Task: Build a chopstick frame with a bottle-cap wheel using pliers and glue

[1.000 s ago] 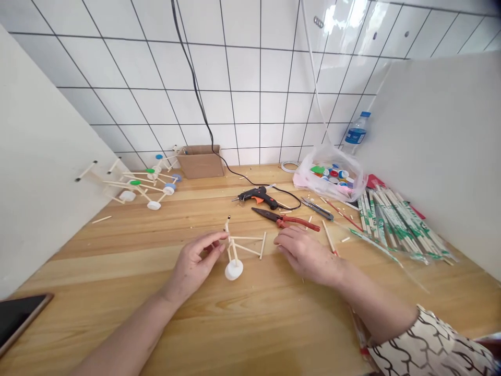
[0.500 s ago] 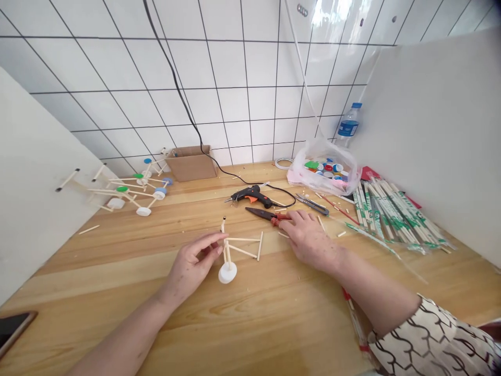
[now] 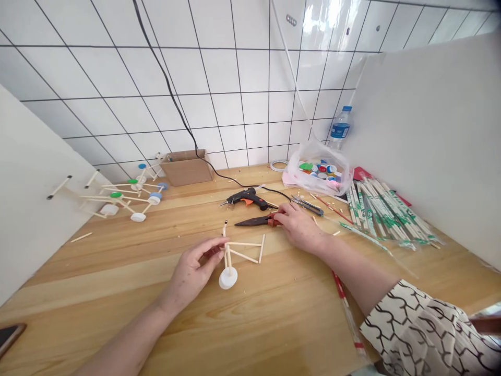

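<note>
With thumb and fingertips, my left hand (image 3: 199, 266) pinches a small frame of wooden sticks (image 3: 245, 244) near its upright part. A white bottle cap (image 3: 228, 278) is fixed at the frame's lower end like a wheel, and a dark-tipped stick rises at the top. My right hand (image 3: 299, 227) is closed around the red handles of a pair of pliers (image 3: 254, 221), whose dark jaws point left on the table. Just behind the pliers lies a black glue gun (image 3: 246, 198) with an orange trigger.
Finished-looking stick-and-cap models (image 3: 129, 196) stand at the left by a cardboard box (image 3: 186, 169). At the right are a plastic bag (image 3: 291, 180) of bottle caps, a water bottle (image 3: 340, 129), a utility knife (image 3: 309, 206) and wrapped chopsticks (image 3: 395, 211). A phone (image 3: 11, 337) lies front left.
The pliers have shifted left and slightly toward me, with my right hand gripping their handles. My left hand keeps its pinch on the stick frame. The view has also shifted a little.
</note>
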The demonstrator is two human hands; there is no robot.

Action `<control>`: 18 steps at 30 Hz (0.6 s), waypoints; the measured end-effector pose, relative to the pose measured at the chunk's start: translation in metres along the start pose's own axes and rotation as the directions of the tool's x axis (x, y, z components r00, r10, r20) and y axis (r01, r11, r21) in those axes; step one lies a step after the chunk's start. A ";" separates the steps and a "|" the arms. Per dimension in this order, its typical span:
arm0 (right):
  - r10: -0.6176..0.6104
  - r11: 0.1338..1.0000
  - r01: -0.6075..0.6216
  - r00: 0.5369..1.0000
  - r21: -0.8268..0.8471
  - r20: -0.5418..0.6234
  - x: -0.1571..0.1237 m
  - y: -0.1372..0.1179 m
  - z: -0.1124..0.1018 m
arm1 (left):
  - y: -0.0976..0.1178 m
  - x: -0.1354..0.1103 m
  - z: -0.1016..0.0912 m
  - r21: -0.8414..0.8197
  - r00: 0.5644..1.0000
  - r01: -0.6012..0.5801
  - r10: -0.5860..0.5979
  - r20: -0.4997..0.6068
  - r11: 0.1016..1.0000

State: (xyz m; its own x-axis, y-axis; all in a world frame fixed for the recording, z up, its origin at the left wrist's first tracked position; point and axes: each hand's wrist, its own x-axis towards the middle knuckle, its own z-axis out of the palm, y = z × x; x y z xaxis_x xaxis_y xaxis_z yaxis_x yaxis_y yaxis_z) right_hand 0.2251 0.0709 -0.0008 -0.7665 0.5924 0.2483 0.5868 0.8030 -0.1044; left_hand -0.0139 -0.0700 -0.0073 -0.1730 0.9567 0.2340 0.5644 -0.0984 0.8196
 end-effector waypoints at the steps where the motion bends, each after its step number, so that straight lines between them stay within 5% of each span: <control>1: 0.010 1.000 -0.010 1.000 -0.010 -0.018 0.001 -0.003 -0.001 | -0.001 0.000 0.000 -0.004 1.000 0.000 0.000 0.003 1.000; 10: -0.101 0.984 0.098 0.995 0.150 0.014 -0.010 -0.055 -0.007 | -0.003 -0.004 0.001 -0.044 1.000 0.008 -0.007 0.020 0.999; 18: -0.062 0.973 0.043 0.995 0.227 0.077 -0.012 -0.059 -0.003 | -0.004 -0.006 0.000 -0.051 1.000 -0.019 0.020 0.005 0.998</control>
State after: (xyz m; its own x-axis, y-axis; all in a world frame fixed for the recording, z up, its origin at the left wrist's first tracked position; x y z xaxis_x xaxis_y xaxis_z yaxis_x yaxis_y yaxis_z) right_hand 0.1998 0.0161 0.0052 -0.8194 0.5445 0.1791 0.4785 0.8218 -0.3095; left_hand -0.0147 -0.0748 -0.0120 -0.1579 0.9559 0.2475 0.5255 -0.1308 0.8407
